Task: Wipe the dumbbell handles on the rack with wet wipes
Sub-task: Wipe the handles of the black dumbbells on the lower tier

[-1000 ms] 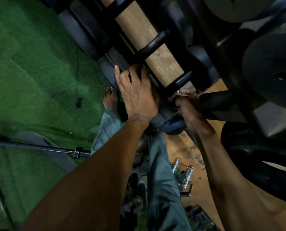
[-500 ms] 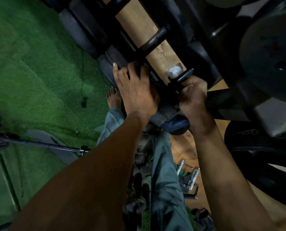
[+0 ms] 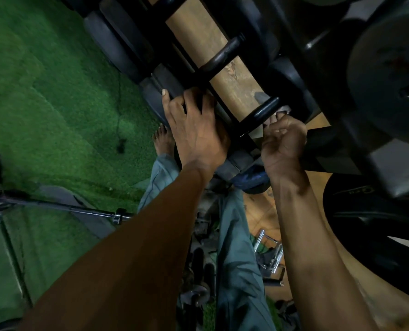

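Black dumbbells lie across a wooden rack beam (image 3: pixel 198 32). The nearest dumbbell handle (image 3: pixel 262 111) crosses the beam just above my right hand (image 3: pixel 282 142). That hand is curled into a fist at the handle's right end, and a pale scrap of wet wipe (image 3: pixel 283 110) shows at its fingertips. My left hand (image 3: pixel 194 130) lies on the same dumbbell's left head, fingers curled over its top edge and thumb stretched up the side. A second handle (image 3: pixel 225 53) sits farther up the beam, untouched.
Green turf (image 3: pixel 55 91) covers the floor to the left, with a barbell (image 3: pixel 79 209) lying on it. Large black weight plates (image 3: pixel 389 68) crowd the right side. A chrome cable handle (image 3: pixel 270 254) lies near my trouser legs, and my bare foot (image 3: pixel 162 139) stands below the rack.
My right hand rose onto the nearest handle with the wipe, then slid down to the handle's right end. My left hand stayed on the dumbbell head.
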The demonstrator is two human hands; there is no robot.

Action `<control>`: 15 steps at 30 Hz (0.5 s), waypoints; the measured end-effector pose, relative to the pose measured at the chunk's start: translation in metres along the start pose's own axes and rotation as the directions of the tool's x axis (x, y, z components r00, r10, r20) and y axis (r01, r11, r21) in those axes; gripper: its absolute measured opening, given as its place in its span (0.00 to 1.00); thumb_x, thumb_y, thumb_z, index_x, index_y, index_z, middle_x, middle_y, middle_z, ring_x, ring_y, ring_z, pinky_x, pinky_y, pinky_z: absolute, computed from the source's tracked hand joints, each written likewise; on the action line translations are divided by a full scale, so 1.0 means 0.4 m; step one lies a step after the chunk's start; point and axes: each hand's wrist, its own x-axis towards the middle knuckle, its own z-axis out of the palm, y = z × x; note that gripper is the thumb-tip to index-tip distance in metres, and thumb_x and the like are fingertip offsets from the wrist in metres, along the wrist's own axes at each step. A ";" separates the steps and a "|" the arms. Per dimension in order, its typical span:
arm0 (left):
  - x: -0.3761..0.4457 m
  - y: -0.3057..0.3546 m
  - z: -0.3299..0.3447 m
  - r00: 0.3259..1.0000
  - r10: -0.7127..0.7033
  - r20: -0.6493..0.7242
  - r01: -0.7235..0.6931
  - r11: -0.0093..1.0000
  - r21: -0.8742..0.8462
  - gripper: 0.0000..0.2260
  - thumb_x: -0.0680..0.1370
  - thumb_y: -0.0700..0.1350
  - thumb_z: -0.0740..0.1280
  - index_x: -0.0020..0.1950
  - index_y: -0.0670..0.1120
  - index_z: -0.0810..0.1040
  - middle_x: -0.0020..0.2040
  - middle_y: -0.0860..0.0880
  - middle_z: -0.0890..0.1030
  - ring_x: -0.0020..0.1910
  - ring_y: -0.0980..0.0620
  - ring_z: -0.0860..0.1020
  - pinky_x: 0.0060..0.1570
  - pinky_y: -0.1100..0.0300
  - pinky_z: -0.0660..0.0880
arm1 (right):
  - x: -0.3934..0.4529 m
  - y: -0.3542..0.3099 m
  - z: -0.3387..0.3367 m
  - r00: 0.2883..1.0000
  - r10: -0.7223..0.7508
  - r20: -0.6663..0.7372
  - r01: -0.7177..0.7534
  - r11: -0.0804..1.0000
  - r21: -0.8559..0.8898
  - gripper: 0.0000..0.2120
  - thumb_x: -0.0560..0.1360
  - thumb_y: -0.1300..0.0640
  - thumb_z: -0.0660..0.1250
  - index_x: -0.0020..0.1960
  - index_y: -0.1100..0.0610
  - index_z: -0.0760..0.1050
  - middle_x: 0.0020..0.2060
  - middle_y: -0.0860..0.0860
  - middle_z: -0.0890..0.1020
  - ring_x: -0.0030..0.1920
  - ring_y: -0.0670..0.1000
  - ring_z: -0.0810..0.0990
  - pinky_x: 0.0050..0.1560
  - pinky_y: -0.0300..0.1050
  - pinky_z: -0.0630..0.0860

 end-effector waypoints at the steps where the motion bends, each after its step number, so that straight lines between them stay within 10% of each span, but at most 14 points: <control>1: 0.000 0.001 0.000 1.000 0.001 0.007 -0.001 1.000 0.006 0.31 0.66 0.54 0.51 0.64 0.45 0.75 0.63 0.41 0.73 0.62 0.35 0.71 0.79 0.38 0.47 | -0.025 -0.004 0.004 1.000 -0.025 -0.015 0.024 1.000 -0.020 0.14 0.54 0.71 0.68 0.37 0.63 0.68 0.42 0.59 0.70 0.44 0.57 0.76 0.40 0.42 0.75; 4: 0.001 0.000 0.002 1.000 0.003 0.015 -0.003 1.000 0.019 0.33 0.65 0.55 0.51 0.65 0.44 0.74 0.63 0.40 0.72 0.62 0.35 0.71 0.79 0.37 0.48 | -0.074 0.005 0.002 0.973 -0.176 -0.150 0.128 0.950 -0.284 0.17 0.68 0.73 0.64 0.50 0.55 0.78 0.56 0.55 0.81 0.63 0.55 0.81 0.58 0.48 0.81; 7: 0.000 0.000 0.002 1.000 0.003 0.026 -0.004 1.000 0.030 0.34 0.64 0.56 0.52 0.65 0.44 0.74 0.64 0.39 0.72 0.63 0.35 0.71 0.79 0.37 0.49 | -0.096 0.006 -0.005 0.898 -0.440 0.018 0.353 0.693 -0.628 0.20 0.74 0.66 0.65 0.51 0.41 0.81 0.48 0.45 0.84 0.51 0.48 0.83 0.52 0.57 0.82; 11: 0.000 0.002 0.001 1.000 0.001 0.014 -0.001 1.000 0.014 0.32 0.65 0.55 0.53 0.64 0.44 0.76 0.64 0.40 0.73 0.62 0.34 0.71 0.79 0.37 0.48 | -0.096 0.030 -0.038 0.882 -0.431 0.192 0.406 0.485 -0.774 0.24 0.77 0.66 0.62 0.72 0.57 0.76 0.66 0.51 0.77 0.63 0.40 0.78 0.64 0.37 0.75; 15: 0.002 0.003 0.003 1.000 -0.006 0.002 0.006 1.000 0.013 0.29 0.66 0.52 0.54 0.63 0.45 0.76 0.65 0.41 0.73 0.63 0.35 0.71 0.79 0.38 0.48 | -0.138 0.065 -0.086 0.907 -0.270 0.323 0.411 0.407 -0.816 0.25 0.77 0.66 0.62 0.73 0.59 0.75 0.71 0.55 0.76 0.68 0.46 0.76 0.67 0.30 0.70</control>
